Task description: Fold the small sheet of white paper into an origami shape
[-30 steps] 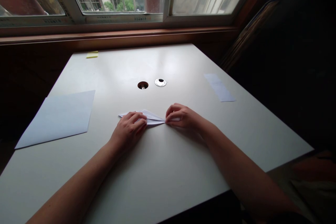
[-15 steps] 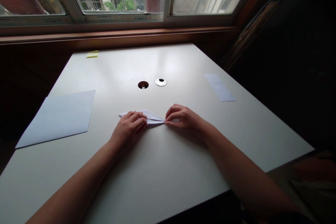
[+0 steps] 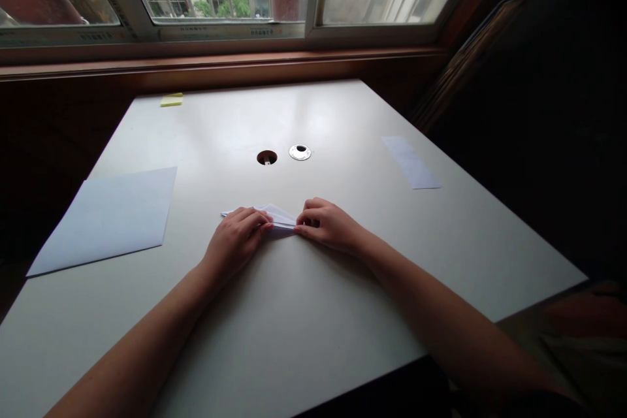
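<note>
A small folded sheet of white paper (image 3: 280, 214), long and pointed, lies on the white table (image 3: 304, 313) in front of me. My left hand (image 3: 243, 228) holds its left part, fingers bent over the top and the thumb at the near side; a thin tip pokes out past the knuckles on the left. At the right end, my right hand (image 3: 321, 223) pinches the paper's edge between thumb and curled fingers. Both hands partly cover the folds, and the right point of the paper is hidden in the right hand's grip.
Flat white paper sheets (image 3: 108, 219) lie at the table's left edge. A narrow paper strip (image 3: 410, 162) is on the right. Farther back are a cable hole (image 3: 267, 157), its round metal cover (image 3: 300, 153) and a yellow sticky-note pad (image 3: 171, 100) near the window.
My right hand has slid left along the folded paper, closer to my left hand, its fingers more curled. My left hand has hardly moved.
</note>
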### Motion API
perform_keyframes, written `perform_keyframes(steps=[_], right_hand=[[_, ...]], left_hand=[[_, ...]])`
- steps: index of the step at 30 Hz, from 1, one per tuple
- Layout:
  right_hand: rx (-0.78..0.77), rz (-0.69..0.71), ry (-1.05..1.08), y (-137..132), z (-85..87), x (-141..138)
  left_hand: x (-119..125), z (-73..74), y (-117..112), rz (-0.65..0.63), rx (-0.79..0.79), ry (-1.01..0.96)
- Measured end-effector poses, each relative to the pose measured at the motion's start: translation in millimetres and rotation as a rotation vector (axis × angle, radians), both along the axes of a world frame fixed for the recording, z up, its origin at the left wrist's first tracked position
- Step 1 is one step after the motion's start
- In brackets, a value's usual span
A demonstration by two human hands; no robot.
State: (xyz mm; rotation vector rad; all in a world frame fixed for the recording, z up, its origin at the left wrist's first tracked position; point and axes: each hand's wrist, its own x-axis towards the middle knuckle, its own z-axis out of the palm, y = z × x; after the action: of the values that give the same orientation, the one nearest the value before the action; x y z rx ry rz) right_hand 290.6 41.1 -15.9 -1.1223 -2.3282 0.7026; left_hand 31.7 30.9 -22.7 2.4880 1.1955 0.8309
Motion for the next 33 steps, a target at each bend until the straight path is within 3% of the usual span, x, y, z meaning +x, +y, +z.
perform_keyframes(steps=[8,21,33], right_hand=[[-0.042,-0.062,0.001,-2,5.4,-4],[-0.16,-0.087,0.082,1,4.9,-9],[-0.164,-0.086,0.074,-1,6.8,-11]], left_hand=[[3,2.3,0,0.108,-0.061,0.006],[2,1.8,1,0.083,-0.063,-0.008],[13,0.2,-8,0.082,0.176,0.222]])
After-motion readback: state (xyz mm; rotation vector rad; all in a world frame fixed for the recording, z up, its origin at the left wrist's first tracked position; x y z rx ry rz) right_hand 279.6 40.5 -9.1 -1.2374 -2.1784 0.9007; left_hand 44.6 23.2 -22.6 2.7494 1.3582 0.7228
